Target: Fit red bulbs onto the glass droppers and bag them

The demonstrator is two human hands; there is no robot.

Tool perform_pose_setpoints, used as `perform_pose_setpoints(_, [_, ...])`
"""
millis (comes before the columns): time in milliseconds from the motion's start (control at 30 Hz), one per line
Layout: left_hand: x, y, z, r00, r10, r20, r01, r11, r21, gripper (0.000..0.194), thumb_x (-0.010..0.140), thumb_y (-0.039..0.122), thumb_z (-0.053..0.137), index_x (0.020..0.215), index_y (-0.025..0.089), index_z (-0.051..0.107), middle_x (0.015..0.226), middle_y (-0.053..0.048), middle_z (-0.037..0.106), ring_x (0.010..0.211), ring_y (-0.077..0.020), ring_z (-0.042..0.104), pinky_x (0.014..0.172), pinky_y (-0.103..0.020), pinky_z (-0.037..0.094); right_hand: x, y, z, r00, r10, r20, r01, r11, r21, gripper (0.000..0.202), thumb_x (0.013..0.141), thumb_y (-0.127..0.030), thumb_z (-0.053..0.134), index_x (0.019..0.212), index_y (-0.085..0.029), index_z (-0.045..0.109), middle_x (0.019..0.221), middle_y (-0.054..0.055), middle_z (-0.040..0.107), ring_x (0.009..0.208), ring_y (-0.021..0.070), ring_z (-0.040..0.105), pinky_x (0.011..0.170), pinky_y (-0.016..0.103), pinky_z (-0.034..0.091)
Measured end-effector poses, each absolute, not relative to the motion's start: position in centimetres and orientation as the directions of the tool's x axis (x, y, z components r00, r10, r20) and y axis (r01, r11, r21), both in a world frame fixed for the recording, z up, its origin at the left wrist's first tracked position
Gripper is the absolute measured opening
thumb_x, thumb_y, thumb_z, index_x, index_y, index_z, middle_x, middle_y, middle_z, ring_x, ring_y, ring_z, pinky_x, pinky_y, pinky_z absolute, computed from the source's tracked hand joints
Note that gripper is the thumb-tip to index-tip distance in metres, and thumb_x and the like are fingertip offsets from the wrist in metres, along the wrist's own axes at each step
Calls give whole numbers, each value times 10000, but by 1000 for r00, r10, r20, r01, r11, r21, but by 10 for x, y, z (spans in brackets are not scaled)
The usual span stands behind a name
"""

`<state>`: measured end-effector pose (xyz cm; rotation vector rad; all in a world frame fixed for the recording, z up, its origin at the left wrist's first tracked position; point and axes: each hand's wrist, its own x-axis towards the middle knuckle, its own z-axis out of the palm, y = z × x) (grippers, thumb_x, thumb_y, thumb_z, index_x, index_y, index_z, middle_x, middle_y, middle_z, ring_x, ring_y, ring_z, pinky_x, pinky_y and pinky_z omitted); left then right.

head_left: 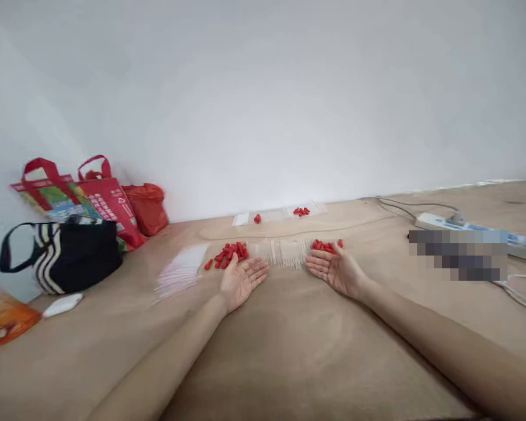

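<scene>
My left hand (241,282) lies palm up with its fingers stretched, holding nothing. Just behind it is a heap of small red pieces (228,255), too small to name. My right hand (335,272) is likewise turned palm up, fingers extended, nothing in it. A second heap of red pieces (322,245) sits directly behind that hand's fingers. Between the two hands lies a row of thin whitish sticks or strips (284,253). To the left of my left hand is a fanned stack of white sheets or thin bags (183,268).
Farther back, more red pieces (301,211) lie on clear plastic by the wall. Red shopping bags (109,204) and a black striped bag (79,254) stand left, near a white flat object (63,305). A power strip (438,222) with cables lies right, beside a pixelated patch.
</scene>
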<state>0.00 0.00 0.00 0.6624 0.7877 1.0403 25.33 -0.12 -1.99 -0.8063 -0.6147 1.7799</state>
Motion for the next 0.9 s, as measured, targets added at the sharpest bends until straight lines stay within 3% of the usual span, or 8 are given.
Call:
perform_pose_setpoints(300, [2,1,-3,284,930,-233,-413,338,845,561,850,520,247,905,70,578,951,-165,599,968,-234,553,938,-366,349,255,-2,-19,-223,947,-229,-558,-317,-767,426,857,-428,306,902,-103,578,836,130,644,765,168,622,742,299,487])
perform_pose_setpoints(400, [8,-3,-7,250,960,-127,-233,186,955,400,810,463,417,850,104,587,925,-120,599,952,-218,549,926,-368,363,255,-2,-22,-183,959,-215,-498,-279,-821,236,824,-301,450,844,-119,598,754,89,648,695,131,615,691,255,493])
perform_pose_setpoints(467, [12,-8,-11,263,965,12,-6,-10,1000,278,753,386,540,842,127,589,909,-83,593,932,-204,545,910,-367,374,254,-3,-24,-176,968,-176,-449,-238,-861,128,777,-223,531,816,-130,609,698,60,642,629,103,597,637,220,486])
perform_pose_setpoints(567, [16,-17,-13,392,892,226,310,-359,880,210,725,312,579,864,156,597,943,-60,564,919,-185,533,872,-348,398,252,-5,-28,-198,975,-103,-388,-175,-905,92,716,-198,603,786,-139,616,653,33,626,565,80,562,579,197,462])
perform_pose_setpoints(667, [16,-23,-14,475,809,346,466,-564,682,175,756,280,536,885,181,601,1021,-64,522,925,-170,520,818,-311,426,250,-6,-33,-183,982,-51,-297,-105,-949,120,688,-235,618,773,-150,610,652,17,610,563,78,544,578,208,446])
perform_pose_setpoints(733, [17,-22,-14,451,805,386,553,-591,587,161,764,268,525,882,190,600,1018,-60,517,896,-163,524,774,-294,439,252,-3,-34,-144,989,21,-142,0,-990,147,689,-274,600,775,-156,604,657,13,601,551,87,527,564,229,434])
perform_pose_setpoints(800, [20,-17,-12,395,821,413,644,-568,512,135,765,256,521,845,187,604,949,-49,534,865,-160,529,763,-290,435,259,4,-31,-96,980,175,128,187,-974,154,691,-289,575,769,-160,606,671,18,598,555,103,513,565,251,422])
perform_pose_setpoints(900, [28,2,-6,257,892,372,827,-402,394,109,748,256,536,780,188,616,845,-35,559,875,-171,523,804,-290,405,273,23,-20,-95,896,435,579,405,-708,138,714,-255,514,726,-172,625,729,40,602,666,144,525,653,283,407])
